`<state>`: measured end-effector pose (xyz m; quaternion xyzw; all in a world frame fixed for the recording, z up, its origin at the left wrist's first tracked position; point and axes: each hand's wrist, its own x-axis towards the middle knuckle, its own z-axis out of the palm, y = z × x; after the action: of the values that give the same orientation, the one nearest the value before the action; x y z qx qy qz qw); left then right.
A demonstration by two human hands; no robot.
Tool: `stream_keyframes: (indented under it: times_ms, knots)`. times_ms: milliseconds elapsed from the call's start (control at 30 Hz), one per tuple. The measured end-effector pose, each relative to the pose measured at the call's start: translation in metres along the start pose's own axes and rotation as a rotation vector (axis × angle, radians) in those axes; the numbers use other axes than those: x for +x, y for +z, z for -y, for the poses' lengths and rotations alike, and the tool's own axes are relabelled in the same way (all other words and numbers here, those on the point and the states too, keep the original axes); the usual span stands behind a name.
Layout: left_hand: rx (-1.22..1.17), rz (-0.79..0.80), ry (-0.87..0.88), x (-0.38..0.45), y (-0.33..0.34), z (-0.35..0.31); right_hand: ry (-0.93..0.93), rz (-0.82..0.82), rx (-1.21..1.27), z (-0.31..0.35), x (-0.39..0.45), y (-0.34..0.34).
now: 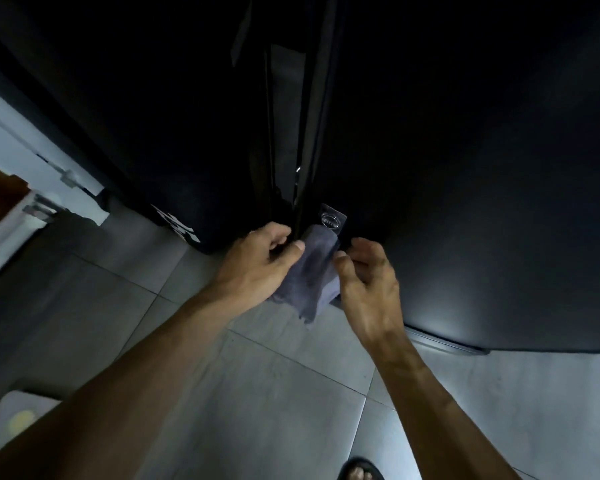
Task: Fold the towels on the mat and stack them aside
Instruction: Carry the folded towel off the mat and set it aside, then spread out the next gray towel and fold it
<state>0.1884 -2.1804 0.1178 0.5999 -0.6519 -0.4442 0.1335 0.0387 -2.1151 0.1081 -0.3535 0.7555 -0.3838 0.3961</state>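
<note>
A small dark grey towel hangs between my two hands, in front of a tall black cabinet. My left hand grips the towel's upper left part, thumb on its front and fingers curled behind. My right hand is at the towel's right edge with its thumb against the cloth and fingers loosely curled; whether those fingers hold the cloth is hidden. The towel's lower end dangles free above the floor. No mat is in view.
The black cabinet fills the upper frame, with a vertical door gap and a round metal badge just above the towel. Grey floor tiles lie below. A white door frame stands at left. My sandalled foot shows at the bottom.
</note>
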Motion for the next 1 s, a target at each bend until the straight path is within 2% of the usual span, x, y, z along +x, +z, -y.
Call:
stream_keyframes:
  times_ms: [133,300,433,600,733,867,1000]
  knots:
    - [0.168,0.02,0.008,-0.059,-0.037,0.0,-0.097,0.16,-0.181,0.045,-0.034,-0.011]
    - [0.341,0.015,0.003,-0.15,-0.088,-0.032,-0.249,0.339,-0.38,0.129,-0.087,-0.019]
    - [0.37,0.017,-0.071,-0.222,-0.12,-0.068,-0.392,0.482,-0.459,0.191,-0.126,-0.027]
    - [0.335,-0.124,-0.183,-0.295,-0.129,-0.12,-0.608,0.673,-0.613,0.251,-0.15,-0.047]
    - [0.297,-0.277,-0.338,-0.339,-0.123,-0.167,-0.785,0.833,-0.711,0.295,-0.166,-0.072]
    - [0.275,-0.513,-0.443,-0.385,-0.108,-0.211,-0.967,0.932,-0.735,0.32,-0.199,-0.101]
    - [0.263,-0.638,-0.517,-0.437,-0.081,-0.255,-1.133,1.03,-0.782,0.332,-0.24,-0.143]
